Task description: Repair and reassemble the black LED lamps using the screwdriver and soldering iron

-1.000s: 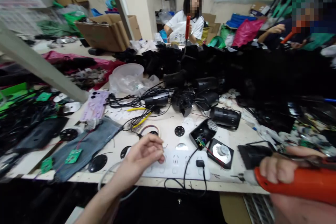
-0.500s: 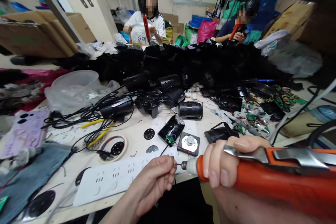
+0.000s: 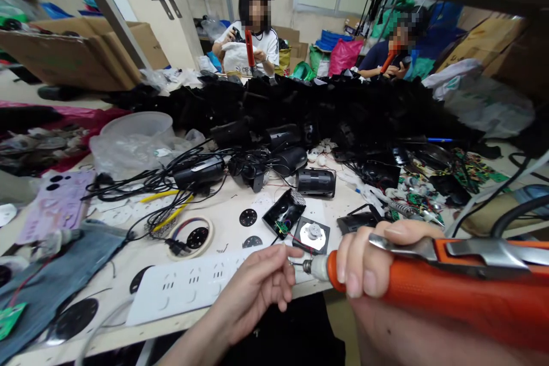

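My right hand [image 3: 369, 263] is wrapped round an orange electric screwdriver [image 3: 433, 291], which lies level with its bit pointing left. The thin bit ends at the fingers of my left hand [image 3: 266, 280]. That hand is partly open, index finger stretched out above the tip and the lower fingers loosely curled apart. A tiny bright spot shows at the bit's tip; I cannot tell whether it is a screw. Just beyond lie an opened black housing [image 3: 295, 201] with a green circuit board [image 3: 281, 227] and a square black part with a silver motor [image 3: 314, 232], joined by thin wires.
A white power strip [image 3: 171, 291] lies along the table's front edge, near a tape roll [image 3: 180, 247]. Black housings [image 3: 316, 182] and cables [image 3: 141, 183] stand behind. Loose electronic parts [image 3: 412, 200] are heaped at right. Two people [image 3: 266, 48] sit across a black pile [image 3: 300, 103].
My left fingers have loosened from a pinch at the bit's tip, with the index finger now extended. The screwdriver stays almost in place. The view has shifted slightly left.
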Available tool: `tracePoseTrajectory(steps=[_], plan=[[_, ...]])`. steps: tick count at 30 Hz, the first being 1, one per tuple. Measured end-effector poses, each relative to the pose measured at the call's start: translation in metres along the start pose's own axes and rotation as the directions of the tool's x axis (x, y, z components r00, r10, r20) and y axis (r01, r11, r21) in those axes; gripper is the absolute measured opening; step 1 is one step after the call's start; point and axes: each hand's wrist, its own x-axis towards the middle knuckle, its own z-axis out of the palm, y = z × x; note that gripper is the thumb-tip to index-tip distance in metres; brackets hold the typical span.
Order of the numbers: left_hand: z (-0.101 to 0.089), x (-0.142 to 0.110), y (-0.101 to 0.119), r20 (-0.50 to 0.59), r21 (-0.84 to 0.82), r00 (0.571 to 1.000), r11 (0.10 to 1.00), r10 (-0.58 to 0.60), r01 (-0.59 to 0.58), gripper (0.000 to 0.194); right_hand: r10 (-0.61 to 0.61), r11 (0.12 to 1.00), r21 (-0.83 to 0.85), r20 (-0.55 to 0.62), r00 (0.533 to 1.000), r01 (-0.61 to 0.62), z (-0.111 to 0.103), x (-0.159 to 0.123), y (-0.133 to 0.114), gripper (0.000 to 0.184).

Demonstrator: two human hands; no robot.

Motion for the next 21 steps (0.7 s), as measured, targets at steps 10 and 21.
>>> tracePoseTrajectory(steps=[10, 21], plan=[[-0.015, 0.024, 0.046, 0.248, 0.887, 0.776, 0.187, 0.579, -0.423, 0.02, -0.307, 0.947, -0.164, -0.212, 0.928, 0.276, -0.026, 0.023, 0.027, 0.088], [0.017, 0.087, 0.04, 0.607, 0.791, 0.786, -0.187, 0.116, -0.582, 0.027, -0.198, 0.976, -0.146, -0.274, 0.941, 0.163, -0.037, 0.04, 0.049, 0.08]])
